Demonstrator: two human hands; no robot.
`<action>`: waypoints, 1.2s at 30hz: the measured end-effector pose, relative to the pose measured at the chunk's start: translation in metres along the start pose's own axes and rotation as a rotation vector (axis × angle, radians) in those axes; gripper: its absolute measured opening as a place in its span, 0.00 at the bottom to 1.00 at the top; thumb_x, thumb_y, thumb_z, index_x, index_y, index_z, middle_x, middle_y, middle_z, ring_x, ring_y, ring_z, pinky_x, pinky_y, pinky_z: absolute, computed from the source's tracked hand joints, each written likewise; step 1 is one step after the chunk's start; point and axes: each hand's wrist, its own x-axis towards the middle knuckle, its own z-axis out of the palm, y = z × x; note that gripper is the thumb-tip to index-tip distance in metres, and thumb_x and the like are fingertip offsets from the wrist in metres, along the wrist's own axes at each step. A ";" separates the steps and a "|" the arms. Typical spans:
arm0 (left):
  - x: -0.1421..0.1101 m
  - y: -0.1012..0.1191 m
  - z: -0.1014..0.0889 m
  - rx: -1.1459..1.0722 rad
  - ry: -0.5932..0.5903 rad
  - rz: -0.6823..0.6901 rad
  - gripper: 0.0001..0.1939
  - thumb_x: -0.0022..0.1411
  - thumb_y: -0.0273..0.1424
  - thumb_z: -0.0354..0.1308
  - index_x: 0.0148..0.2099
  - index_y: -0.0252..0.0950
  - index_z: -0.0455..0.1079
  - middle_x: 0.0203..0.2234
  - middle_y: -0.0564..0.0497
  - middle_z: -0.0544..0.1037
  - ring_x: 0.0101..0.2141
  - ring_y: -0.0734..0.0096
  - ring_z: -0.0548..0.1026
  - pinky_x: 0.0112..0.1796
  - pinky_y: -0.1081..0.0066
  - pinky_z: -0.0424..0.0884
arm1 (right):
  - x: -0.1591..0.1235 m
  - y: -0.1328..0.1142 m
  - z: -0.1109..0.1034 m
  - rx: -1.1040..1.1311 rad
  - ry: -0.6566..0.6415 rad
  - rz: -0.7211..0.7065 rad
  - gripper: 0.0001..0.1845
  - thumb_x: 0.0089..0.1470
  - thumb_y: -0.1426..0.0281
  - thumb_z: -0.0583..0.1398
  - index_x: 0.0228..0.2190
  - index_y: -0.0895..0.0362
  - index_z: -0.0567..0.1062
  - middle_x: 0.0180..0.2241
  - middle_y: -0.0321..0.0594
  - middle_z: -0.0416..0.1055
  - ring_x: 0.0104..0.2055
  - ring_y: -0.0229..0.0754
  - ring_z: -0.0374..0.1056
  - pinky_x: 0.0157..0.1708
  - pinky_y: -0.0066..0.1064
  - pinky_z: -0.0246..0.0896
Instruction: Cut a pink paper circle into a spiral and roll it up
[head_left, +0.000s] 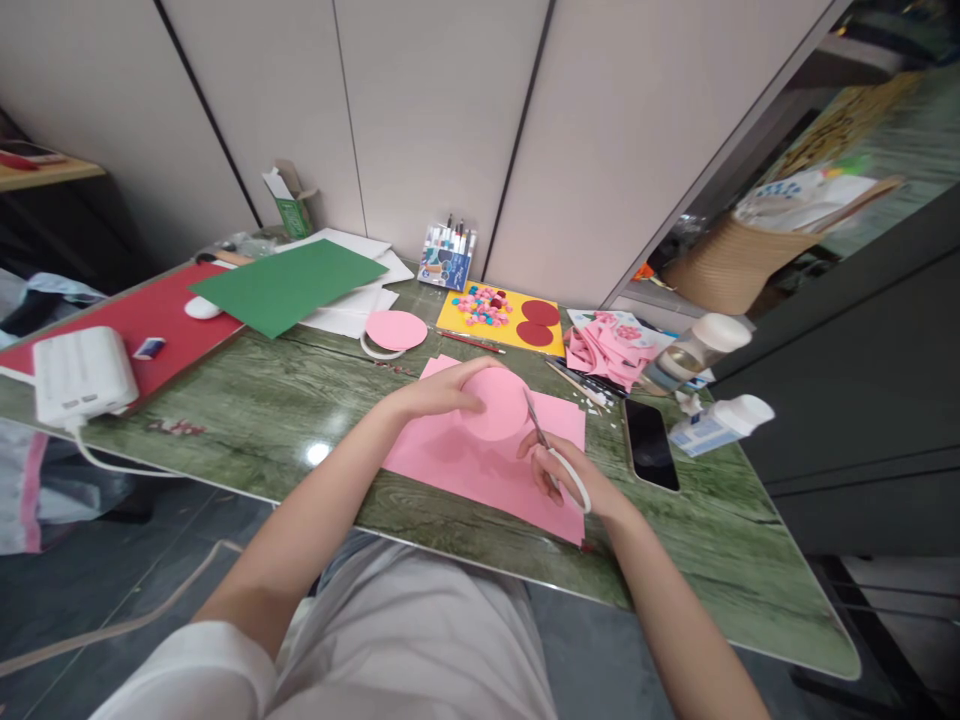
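My left hand (pixel 450 388) grips a round pink paper disc (pixel 498 405) by its left side, thumb on top. In my right hand (pixel 551 468) is a pair of scissors (pixel 535 420), its blades at the disc's right edge. White handles loop over the fingers; whether the blades are parted is hard to make out. Beneath both hands lie larger pink paper sheets (pixel 442 462) on the green table. Beyond my left hand, another pink disc (pixel 396 330) rests on a roll of white tape (pixel 371 349).
A yellow sheet (pixel 457 327) bears pompoms (pixel 486 306) and red discs (pixel 535 333). Pink scraps (pixel 611 348) lie right of it. A phone (pixel 650 445) and bottles (pixel 724 425) stand or lie at right. Green paper (pixel 292 285) and a power bank (pixel 84 375) are at left.
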 end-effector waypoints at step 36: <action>-0.004 0.001 -0.007 0.036 -0.105 0.003 0.31 0.49 0.23 0.52 0.57 0.41 0.60 0.56 0.51 0.65 0.55 0.58 0.62 0.54 0.61 0.58 | -0.003 -0.015 0.002 -0.049 -0.039 0.105 0.19 0.59 0.53 0.50 0.35 0.57 0.64 0.15 0.28 0.61 0.12 0.30 0.54 0.13 0.22 0.48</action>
